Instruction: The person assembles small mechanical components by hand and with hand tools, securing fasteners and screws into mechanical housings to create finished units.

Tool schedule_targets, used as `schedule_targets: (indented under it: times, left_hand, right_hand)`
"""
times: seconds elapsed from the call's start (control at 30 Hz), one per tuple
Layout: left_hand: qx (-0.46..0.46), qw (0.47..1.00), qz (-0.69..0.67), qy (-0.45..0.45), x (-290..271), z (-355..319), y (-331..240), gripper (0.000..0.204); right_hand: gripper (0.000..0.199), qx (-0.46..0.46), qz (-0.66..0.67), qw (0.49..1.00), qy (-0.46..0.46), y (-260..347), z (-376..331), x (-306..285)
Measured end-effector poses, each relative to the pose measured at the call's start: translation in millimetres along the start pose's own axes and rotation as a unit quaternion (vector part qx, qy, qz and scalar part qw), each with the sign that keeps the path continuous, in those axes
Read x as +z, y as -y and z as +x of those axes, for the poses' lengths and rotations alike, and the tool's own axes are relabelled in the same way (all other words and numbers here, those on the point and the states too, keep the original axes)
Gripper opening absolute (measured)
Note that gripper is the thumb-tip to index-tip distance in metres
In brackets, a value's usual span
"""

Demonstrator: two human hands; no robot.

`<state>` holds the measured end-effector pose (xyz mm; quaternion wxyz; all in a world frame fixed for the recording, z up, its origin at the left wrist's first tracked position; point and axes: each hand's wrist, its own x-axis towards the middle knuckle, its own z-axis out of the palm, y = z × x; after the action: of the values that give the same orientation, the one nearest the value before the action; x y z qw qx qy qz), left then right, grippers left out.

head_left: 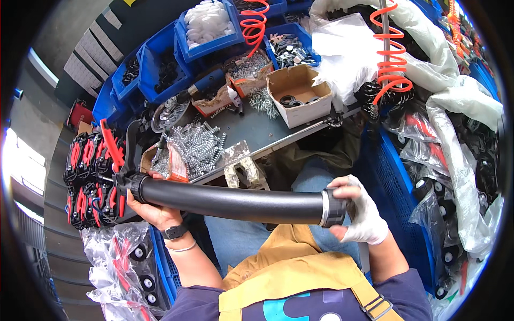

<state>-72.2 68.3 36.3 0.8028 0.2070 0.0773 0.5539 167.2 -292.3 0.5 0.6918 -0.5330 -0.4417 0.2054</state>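
There we were, our left hand grasping the black tube, our right hand clasping the ribbed cap already on its end, tightness unclear!

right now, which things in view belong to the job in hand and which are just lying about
Apparently in the job:
- black tube, its left end in the left hand
- black ridged end piece, gripped by the right hand

Lying about, though possibly supplies:
- metal springs
- open cardboard box
- white pieces in a blue bin
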Motion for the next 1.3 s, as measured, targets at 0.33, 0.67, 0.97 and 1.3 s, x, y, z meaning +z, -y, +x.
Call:
schedule_targets:
  times: [0.33, 0.67, 0.97, 1.3]
  left_hand:
    - [-0.068, 0.995, 0.050, -0.049, 10, 1, -3, 0.052]
    - [-0.065, 0.995, 0.069, -0.024, 15, 0, 0, 0.044]
    - [-0.024, 0.998, 0.054, -0.020, 27, 13, -6, 0.050]
    - [-0.019, 0.946, -0.056, 0.320, 98, -9, 26, 0.075]
  right_hand:
    - [0.057, -0.421, -0.357, 0.824, 0.129, -19, -11, -6]
    - [0.064, -0.260, -0.280, 0.915, 0.127, -24, -35, -7]
    - [0.074, -0.356, -0.366, 0.859, -0.029, -27, 9, 15]
    - [0.046, 0.542, 0.523, 0.656, 0.053, -119, -6, 84]
